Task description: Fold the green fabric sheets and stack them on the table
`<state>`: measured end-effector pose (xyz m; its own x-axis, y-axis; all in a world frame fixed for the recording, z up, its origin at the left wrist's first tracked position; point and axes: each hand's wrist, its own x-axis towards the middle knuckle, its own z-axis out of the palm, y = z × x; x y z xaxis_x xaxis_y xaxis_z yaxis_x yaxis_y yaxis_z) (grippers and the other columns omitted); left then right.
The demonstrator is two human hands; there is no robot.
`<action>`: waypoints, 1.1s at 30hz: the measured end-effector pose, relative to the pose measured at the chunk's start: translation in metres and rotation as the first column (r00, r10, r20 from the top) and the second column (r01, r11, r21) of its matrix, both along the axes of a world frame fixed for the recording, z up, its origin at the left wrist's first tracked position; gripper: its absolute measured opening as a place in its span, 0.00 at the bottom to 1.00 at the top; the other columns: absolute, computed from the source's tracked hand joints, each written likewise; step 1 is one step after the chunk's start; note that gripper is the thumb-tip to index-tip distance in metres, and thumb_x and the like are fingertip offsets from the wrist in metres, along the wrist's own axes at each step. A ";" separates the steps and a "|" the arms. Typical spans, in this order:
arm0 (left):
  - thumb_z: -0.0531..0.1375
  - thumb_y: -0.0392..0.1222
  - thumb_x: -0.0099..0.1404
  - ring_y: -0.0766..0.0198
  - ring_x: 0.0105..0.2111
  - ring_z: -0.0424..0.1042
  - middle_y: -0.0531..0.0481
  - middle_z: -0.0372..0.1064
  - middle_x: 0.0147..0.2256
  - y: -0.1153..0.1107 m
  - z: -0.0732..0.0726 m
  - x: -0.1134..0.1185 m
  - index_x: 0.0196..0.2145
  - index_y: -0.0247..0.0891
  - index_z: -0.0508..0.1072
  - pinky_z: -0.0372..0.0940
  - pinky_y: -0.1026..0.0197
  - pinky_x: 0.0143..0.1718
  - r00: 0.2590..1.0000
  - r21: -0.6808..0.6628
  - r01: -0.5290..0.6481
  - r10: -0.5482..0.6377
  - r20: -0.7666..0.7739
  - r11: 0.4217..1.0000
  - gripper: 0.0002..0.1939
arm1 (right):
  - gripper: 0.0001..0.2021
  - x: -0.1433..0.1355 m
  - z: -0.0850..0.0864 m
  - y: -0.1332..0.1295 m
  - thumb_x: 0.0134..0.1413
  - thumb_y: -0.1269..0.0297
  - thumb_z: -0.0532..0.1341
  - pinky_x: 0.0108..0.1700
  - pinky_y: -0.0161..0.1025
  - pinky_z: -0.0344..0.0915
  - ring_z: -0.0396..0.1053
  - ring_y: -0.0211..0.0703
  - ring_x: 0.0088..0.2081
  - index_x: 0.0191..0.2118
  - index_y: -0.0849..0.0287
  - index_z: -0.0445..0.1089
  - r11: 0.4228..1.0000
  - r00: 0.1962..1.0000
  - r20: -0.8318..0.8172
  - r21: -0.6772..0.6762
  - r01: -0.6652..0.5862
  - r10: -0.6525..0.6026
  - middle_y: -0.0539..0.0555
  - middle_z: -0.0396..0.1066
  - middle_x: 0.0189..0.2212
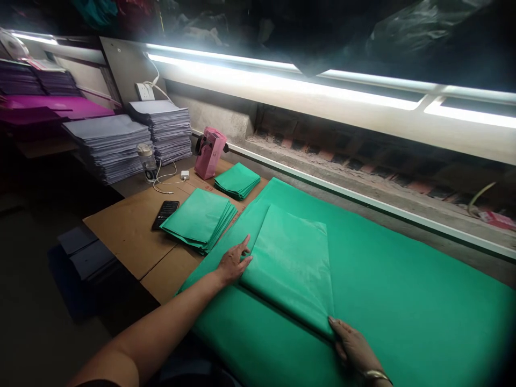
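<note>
A folded green sheet (290, 263), smooth and slightly creased, rests on a large spread of green sheet material (387, 279). At its left edge lies my left hand (234, 262), index finger and thumb stretched apart, holding nothing. My right hand (355, 344), with a bangle at the wrist, pinches the near right corner of the folded sheet between thumb and fingers. To the left is a stack of folded green sheets (197, 217), slightly fanned. A smaller green stack (237, 180) sits farther back. The wrapped contents of the folded sheet, if any, are hidden.
Brown cardboard (124, 231) covers the left tabletop, with a phone (164, 214), a white charger (185, 175) and cable, a bottle (146, 161) and a pink bag (210, 153). Tall paper stacks (108, 145) stand behind. A ledge (363, 204) runs along the back under tube lights.
</note>
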<state>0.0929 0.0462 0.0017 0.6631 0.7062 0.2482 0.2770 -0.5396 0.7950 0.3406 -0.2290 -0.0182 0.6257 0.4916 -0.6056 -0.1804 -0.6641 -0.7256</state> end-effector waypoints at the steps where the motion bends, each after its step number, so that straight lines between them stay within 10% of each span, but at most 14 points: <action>1: 0.53 0.44 0.64 0.60 0.46 0.66 0.46 0.67 0.47 0.003 0.003 0.004 0.63 0.41 0.49 0.59 0.56 0.51 0.999 0.051 0.050 -0.049 -0.023 0.997 0.31 | 0.25 0.000 -0.001 0.000 0.38 0.37 0.59 0.17 0.32 0.38 0.44 0.35 0.11 0.28 0.55 0.55 1.000 1.000 -0.013 0.011 -0.004 0.004 0.43 0.46 0.07; 6: 0.49 0.54 0.67 0.56 0.63 0.44 0.44 0.43 0.63 0.019 0.009 0.025 0.64 0.41 0.44 0.43 0.50 0.61 0.878 0.041 0.406 -0.377 -0.297 0.913 0.33 | 0.23 0.004 -0.004 0.002 0.42 0.38 0.56 0.17 0.32 0.40 0.45 0.37 0.12 0.28 0.54 0.54 1.000 1.000 -0.009 -0.014 -0.003 0.003 0.43 0.47 0.07; 10: 0.45 0.58 0.67 0.56 0.65 0.34 0.44 0.35 0.65 0.024 0.005 0.033 0.63 0.39 0.49 0.35 0.48 0.62 0.766 0.026 0.480 -0.404 -0.500 0.877 0.32 | 0.20 0.005 0.012 0.001 0.48 0.41 0.50 0.21 0.38 0.55 0.57 0.45 0.17 0.30 0.56 0.59 0.973 0.941 0.285 -0.188 -0.130 0.181 0.50 0.57 0.13; 12: 0.44 0.59 0.66 0.57 0.65 0.31 0.45 0.31 0.65 0.025 0.002 0.035 0.63 0.40 0.48 0.32 0.49 0.62 0.736 0.028 0.495 -0.402 -0.544 0.868 0.33 | 0.23 -0.009 0.017 0.007 0.51 0.46 0.50 0.34 0.48 0.63 0.66 0.56 0.33 0.41 0.60 0.64 0.956 0.730 0.634 -0.280 -0.091 0.255 0.61 0.68 0.30; 15: 0.42 0.61 0.66 0.58 0.65 0.27 0.47 0.27 0.65 0.027 -0.001 0.038 0.64 0.41 0.44 0.29 0.48 0.62 0.698 -0.009 0.512 -0.422 -0.579 0.859 0.35 | 0.30 -0.065 0.011 0.039 0.59 0.51 0.42 0.54 0.63 0.47 0.50 0.68 0.56 0.58 0.68 0.55 0.939 0.289 0.893 -0.321 -0.126 0.344 0.73 0.52 0.56; 22: 0.42 0.57 0.68 0.56 0.65 0.27 0.47 0.25 0.65 0.026 0.011 0.044 0.64 0.41 0.41 0.31 0.46 0.62 0.618 0.025 0.522 -0.358 -0.699 0.852 0.32 | 0.32 -0.188 -0.007 0.135 0.63 0.44 0.39 0.61 0.58 0.25 0.27 0.48 0.64 0.66 0.57 0.43 0.510 -0.005 0.768 -0.430 -0.745 0.641 0.50 0.36 0.64; 28: 0.46 0.58 0.66 0.52 0.64 0.28 0.52 0.27 0.65 -0.027 0.001 0.015 0.65 0.47 0.38 0.34 0.43 0.62 0.631 0.252 0.665 -0.348 -0.694 0.703 0.34 | 0.33 -0.118 -0.009 0.036 0.62 0.46 0.42 0.61 0.58 0.23 0.21 0.47 0.64 0.66 0.60 0.41 0.688 0.101 0.694 -0.664 -0.292 0.713 0.51 0.27 0.65; 33: 0.43 0.59 0.68 0.56 0.65 0.30 0.52 0.31 0.65 -0.031 -0.008 -0.023 0.65 0.47 0.38 0.30 0.47 0.63 0.653 0.280 0.675 -0.376 -0.657 0.683 0.32 | 0.32 -0.059 -0.006 -0.011 0.61 0.44 0.38 0.60 0.62 0.34 0.21 0.48 0.64 0.66 0.53 0.38 0.652 0.223 0.619 -0.747 -0.127 0.753 0.46 0.25 0.65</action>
